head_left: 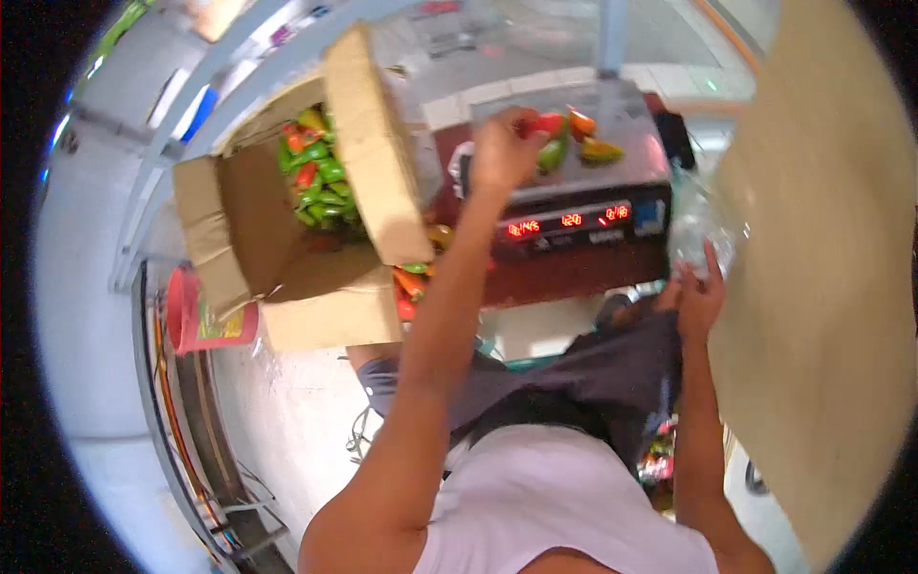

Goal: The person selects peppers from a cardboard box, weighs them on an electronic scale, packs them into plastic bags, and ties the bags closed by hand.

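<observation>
A pale vest (564, 493) fills six o'clock. Near one, the left hand (502, 155) touches a red pepper (549, 123), grip unclear; at three, the right hand (701, 301) clasps a clear bag (701, 232).

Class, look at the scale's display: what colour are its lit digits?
The lit digits on the scale glow red, best seen in the head view.

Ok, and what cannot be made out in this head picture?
In the head view:
Left hand: blur and its own fingers hide whether it grips the red pepper.
Scale display: digits too small and blurred to read surely.
Clear plastic bag: blur hides whether anything is inside.
Cardboard box: pepper pile hides part of its floor.
</observation>
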`<state>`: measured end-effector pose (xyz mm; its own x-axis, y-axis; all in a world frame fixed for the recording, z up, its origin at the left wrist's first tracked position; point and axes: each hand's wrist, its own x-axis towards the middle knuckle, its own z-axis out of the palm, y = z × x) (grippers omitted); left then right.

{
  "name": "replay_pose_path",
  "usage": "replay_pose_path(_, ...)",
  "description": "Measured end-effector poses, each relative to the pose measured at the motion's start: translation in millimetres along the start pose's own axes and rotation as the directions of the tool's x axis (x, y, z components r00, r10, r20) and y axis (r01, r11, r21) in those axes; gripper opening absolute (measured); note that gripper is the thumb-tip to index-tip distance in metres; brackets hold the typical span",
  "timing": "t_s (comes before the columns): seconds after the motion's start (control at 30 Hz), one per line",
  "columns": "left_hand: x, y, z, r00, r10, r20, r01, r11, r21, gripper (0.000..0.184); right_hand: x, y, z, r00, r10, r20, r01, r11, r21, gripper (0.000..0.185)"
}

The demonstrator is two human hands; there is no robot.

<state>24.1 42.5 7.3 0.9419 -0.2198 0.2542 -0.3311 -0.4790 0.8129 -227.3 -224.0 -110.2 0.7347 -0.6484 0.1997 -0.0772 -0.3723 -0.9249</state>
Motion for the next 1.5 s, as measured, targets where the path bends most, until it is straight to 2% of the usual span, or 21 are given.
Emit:
replay_pose_path(0.07, -32.4, 61.4, -32.6, 0.998, 0.056, 0.017, -0.049, 0.956, -0.288, 0.031, -2.0, -6.7, 3.2, 1.000, -0.023, 0.006, 0.023, 0.998, 0.054, 0.050)
replay_pose_path(0.13, -76.1, 117.5, -78.8, 0.983, 0.174, 0.055, -0.149, 0.941, -0.305, 0.030, -6.9, -22.5, 4.4, 1.000, 0.019, -0.023, -0.017, 0.997, 0.071, 0.050)
replay_pose_path(0.23, -97.4, 116.5, -150.5, 0.871, 0.448, -0.203, -0.477, 0.869, -0.127, 0.039, -3.5, -10.5, -0.4, 1.000, 0.014, 0.011, -0.014, 1.000, -0.006, 0.048)
replay_pose_path(0.3, -87.4, 90.6, -210.5, 0.960, 0.053, -0.276, -0.109, 0.976, -0.191, 0.038, -2.5, -4.4, 0.0, 0.999, -0.039, 0.008, 0.040, 0.999, -0.037, 0.047)
replay_pose_path(0.37, -66.5, 4.4, -266.8, 0.951, -0.253, -0.180, 0.209, 0.950, -0.233, 0.033, -2.3, -9.2, 0.4, 0.999, -0.045, 0.017, 0.046, 0.996, -0.078, 0.046)
replay_pose_path(0.4, -58.8, -42.7, -288.2, 0.927, -0.350, -0.138, 0.339, 0.936, -0.096, 0.027, -1.7, -6.1, 0.8, 0.997, -0.068, 0.021, 0.069, 0.993, -0.095, 0.046)
replay_pose_path(0.43, -55.6, -76.0, -298.0, 0.939, -0.292, -0.181, 0.331, 0.910, 0.250, 0.021, -1.2, -2.9, 1.4, 0.996, -0.091, 0.025, 0.093, 0.989, -0.112, 0.046)
replay_pose_path(0.53, -39.3, -151.9, -354.8, 0.870, -0.489, -0.062, 0.493, 0.868, 0.066, 0.029, -0.6, 7.7, 4.2, 0.995, -0.095, 0.041, 0.099, 0.989, -0.114, 0.047)
replay_pose_path(0.63, -19.3, -212.7, -382.1, 0.648, -0.761, -0.012, 0.582, 0.485, 0.653, 0.023, -4.7, -19.0, 6.2, 0.993, 0.088, 0.083, -0.085, 0.996, -0.035, 0.048)
replay_pose_path(0.73, -50.7, -209.1, -343.2, 0.614, -0.788, 0.031, 0.428, 0.366, 0.826, 0.030, -3.5, -23.3, 8.3, 0.994, 0.069, 0.089, -0.069, 0.998, 0.005, 0.048)
replay_pose_path(1.07, -77.9, -232.7, -339.5, 0.754, -0.581, 0.305, 0.183, 0.633, 0.753, 0.042, -5.9, -18.8, 3.8, 0.989, 0.133, 0.063, -0.131, 0.991, -0.030, 0.048)
replay_pose_path(1.1, -77.5, -227.4, -351.8, 0.768, -0.521, 0.373, 0.087, 0.662, 0.744, 0.043, -5.3, -21.9, 2.9, 0.982, 0.177, 0.071, -0.176, 0.984, -0.017, 0.048)
replay_pose_path(1.13, -63.4, -220.7, -368.1, 0.736, -0.484, 0.474, -0.239, 0.469, 0.850, 0.042, -5.8, -25.9, 3.4, 0.999, 0.021, 0.036, -0.018, 0.996, -0.090, 0.048)
replay_pose_path(1.17, -74.2, -94.7, -343.8, 0.926, -0.367, 0.089, 0.116, 0.502, 0.857, 0.038, -4.7, -23.0, -1.3, 0.997, 0.075, 0.035, -0.070, 0.987, -0.142, 0.048)
replay_pose_path(1.2, -76.1, -35.2, -336.7, 0.956, -0.290, -0.048, 0.247, 0.705, 0.664, 0.034, -3.8, -20.0, -6.4, 0.991, 0.129, 0.034, -0.120, 0.974, -0.194, 0.048)
replay_pose_path(1.23, -88.4, -6.5, -328.6, 0.990, -0.070, -0.125, 0.105, 0.949, 0.297, 0.029, -5.1, -43.4, -4.6, 0.979, 0.200, 0.043, -0.189, 0.965, -0.180, 0.048)
replay_pose_path(1.27, -97.9, 62.7, -310.9, 0.994, -0.057, -0.096, 0.082, 0.957, 0.277, 0.028, -5.6, -41.8, -3.3, 0.979, 0.203, 0.029, -0.197, 0.970, -0.145, 0.047)
replay_pose_path(1.37, -119.8, 131.3, -204.6, 0.970, 0.229, -0.075, -0.241, 0.924, -0.296, 0.036, -8.3, -1.3, 7.9, 0.996, 0.068, -0.064, -0.070, 0.997, -0.017, 0.043)
replay_pose_path(1.4, -111.5, 137.4, -169.7, 0.932, 0.358, 0.053, -0.349, 0.928, -0.129, 0.036, -7.6, -3.7, 5.1, 0.996, 0.090, -0.011, -0.090, 0.996, 0.016, 0.041)
replay_pose_path(1.43, -101.6, 148.6, -131.3, 0.983, 0.025, 0.184, 0.000, 0.991, -0.134, 0.035, -7.4, -9.1, 4.0, 0.993, 0.108, 0.044, -0.110, 0.993, 0.048, 0.040)
replay_pose_path(1.5, -53.1, 92.2, -55.8, 0.936, 0.318, 0.155, -0.337, 0.933, 0.123, 0.029, -6.2, -11.5, 1.9, 0.993, 0.077, 0.089, -0.083, 0.994, 0.067, 0.039)
